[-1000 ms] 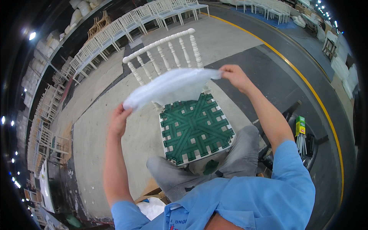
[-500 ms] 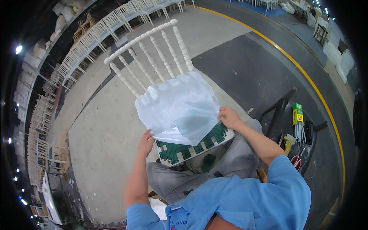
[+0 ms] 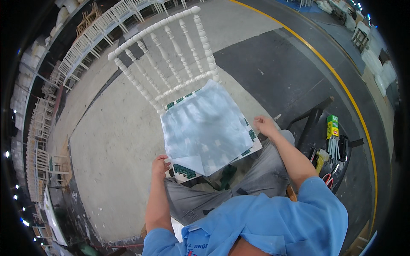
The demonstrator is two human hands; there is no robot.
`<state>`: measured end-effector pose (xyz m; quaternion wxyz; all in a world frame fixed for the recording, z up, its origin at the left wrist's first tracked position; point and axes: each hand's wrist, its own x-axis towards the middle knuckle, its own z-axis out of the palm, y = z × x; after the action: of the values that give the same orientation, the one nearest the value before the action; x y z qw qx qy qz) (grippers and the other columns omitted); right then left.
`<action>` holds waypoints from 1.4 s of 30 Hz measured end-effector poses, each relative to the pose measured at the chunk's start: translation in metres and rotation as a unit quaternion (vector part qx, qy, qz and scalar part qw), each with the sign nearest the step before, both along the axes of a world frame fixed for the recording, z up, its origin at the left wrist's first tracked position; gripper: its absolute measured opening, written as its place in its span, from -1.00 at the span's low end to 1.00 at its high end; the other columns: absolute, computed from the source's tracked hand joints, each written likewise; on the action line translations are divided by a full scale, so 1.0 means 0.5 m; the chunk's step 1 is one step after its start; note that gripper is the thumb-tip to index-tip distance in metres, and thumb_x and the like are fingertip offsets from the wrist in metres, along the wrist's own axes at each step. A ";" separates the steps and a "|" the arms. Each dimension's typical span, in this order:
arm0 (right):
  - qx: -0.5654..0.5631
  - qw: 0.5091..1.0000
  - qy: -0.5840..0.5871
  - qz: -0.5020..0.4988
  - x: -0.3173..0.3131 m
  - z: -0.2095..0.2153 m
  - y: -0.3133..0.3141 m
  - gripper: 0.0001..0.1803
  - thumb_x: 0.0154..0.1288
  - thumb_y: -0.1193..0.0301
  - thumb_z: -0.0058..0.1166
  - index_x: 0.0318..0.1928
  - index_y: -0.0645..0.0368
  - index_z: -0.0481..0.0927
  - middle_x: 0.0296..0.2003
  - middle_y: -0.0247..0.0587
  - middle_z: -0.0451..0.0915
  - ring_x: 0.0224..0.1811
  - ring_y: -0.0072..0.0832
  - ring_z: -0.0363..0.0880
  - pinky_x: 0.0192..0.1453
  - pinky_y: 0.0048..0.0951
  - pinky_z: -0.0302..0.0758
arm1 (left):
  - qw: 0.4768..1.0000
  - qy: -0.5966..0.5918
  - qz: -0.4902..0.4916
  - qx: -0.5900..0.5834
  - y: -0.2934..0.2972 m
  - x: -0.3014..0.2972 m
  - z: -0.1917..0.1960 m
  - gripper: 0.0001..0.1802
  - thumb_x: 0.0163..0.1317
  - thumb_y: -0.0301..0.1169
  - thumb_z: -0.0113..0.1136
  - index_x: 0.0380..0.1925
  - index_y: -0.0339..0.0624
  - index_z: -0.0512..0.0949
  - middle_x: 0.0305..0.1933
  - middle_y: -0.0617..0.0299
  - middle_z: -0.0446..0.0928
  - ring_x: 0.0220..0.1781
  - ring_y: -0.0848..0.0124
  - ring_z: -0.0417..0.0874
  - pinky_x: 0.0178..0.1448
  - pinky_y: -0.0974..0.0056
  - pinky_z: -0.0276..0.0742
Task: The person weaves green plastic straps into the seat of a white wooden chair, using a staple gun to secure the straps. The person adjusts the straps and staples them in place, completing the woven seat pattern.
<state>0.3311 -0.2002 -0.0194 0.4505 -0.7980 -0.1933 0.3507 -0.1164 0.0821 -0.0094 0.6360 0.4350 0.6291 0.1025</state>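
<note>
A white turned-spindle chair [image 3: 204, 40] stands before me, its back on the far side. A thin, pale white sheet [image 3: 200, 123] lies over the seat, its front left corner folded over. Green webbing [image 3: 184, 171] shows around the sheet's edges. My left hand [image 3: 159, 166] is beside the seat's front left corner, fingers loosely parted and holding nothing. Off the seat's right side, my right hand [image 3: 265, 126] hovers a little apart from the sheet with bent, parted fingers, also holding nothing.
To my right, a black stand [image 3: 314, 112] holds a green-and-yellow box [image 3: 332, 126], grey sticks [image 3: 334, 149], a yellow-handled tool [image 3: 320, 161] and red-handled scissors [image 3: 328, 179]. Rows of white chairs [image 3: 92, 42] line the far left. A yellow line [image 3: 326, 62] curves across the floor at right.
Both hands have let go of the sheet and moved slightly apart. The sheet, lifted and billowing before, now lies flatter and nearer me, baring webbing along the seat's back edge.
</note>
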 end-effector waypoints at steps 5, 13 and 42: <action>-0.055 0.993 -0.107 -0.012 0.050 -0.016 0.091 -0.45 0.26 0.14 0.33 0.16 0.23 0.65 -0.06 0.00 0.70 0.06 -0.12 0.67 0.18 -0.22 0.56 | 0.987 0.004 0.147 -0.063 -0.032 0.096 -0.022 -0.45 0.34 -0.16 0.30 0.19 -0.29 0.51 0.12 -0.03 0.63 -0.02 0.05 0.69 0.00 0.02 0.63; -0.076 0.923 -0.377 0.025 -0.046 -0.038 0.189 -0.61 0.17 0.23 0.36 -0.02 0.13 0.72 -0.03 -0.13 0.64 0.11 -0.05 0.57 0.17 -0.07 0.52 | 0.981 0.065 0.071 0.168 -0.031 0.064 -0.081 -0.47 0.19 -0.33 0.46 0.05 -0.49 0.55 -0.01 -0.05 0.68 -0.11 0.22 0.70 -0.03 0.13 0.62; -0.162 0.982 0.064 0.066 -0.009 0.018 -0.024 -0.55 0.22 0.36 0.44 0.06 0.29 0.62 -0.22 -0.13 0.70 -0.26 -0.41 0.69 -0.28 -0.35 0.61 | 0.994 -0.006 0.074 0.074 -0.024 0.050 -0.052 -0.73 0.26 -0.53 0.30 -0.06 -0.44 0.59 -0.18 0.03 0.69 -0.23 0.26 0.70 -0.13 0.16 0.62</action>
<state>0.3265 -0.2121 -0.0103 0.3023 -0.8218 -0.1571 0.4567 -0.0913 0.0700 -0.0355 0.5963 0.4322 0.6468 0.1981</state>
